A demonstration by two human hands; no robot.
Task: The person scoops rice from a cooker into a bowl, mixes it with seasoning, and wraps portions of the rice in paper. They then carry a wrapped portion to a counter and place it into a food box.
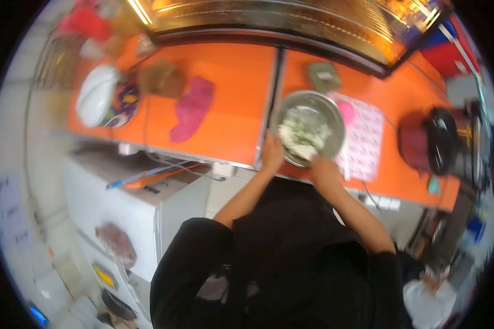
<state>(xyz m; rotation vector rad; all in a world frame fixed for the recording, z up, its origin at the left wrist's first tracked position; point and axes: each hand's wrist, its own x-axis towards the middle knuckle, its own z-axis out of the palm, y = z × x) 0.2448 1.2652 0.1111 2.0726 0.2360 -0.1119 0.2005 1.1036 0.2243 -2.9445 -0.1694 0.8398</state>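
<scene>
A round metal bowl (335, 118) stands on the orange counter, with a white and green chopped mixture (302, 134) inside. My left hand (273, 153) is closed on the bowl's left rim. At the bowl's near right edge is my right hand (325, 172), its fingers closed; what it holds, if anything, is blurred. Under and beside the bowl's right side lies a pink and white patterned mat (368, 137), with a bright pink round item (346, 112) on it.
A glass-fronted lit cabinet (291, 27) runs along the back. A green box (324, 77) sits behind the bowl, a dark red pot (414, 140) at right. Leftward lie a pink cloth (195, 107) and a white bowl (97, 96). Someone's hand (431, 284) shows lower right.
</scene>
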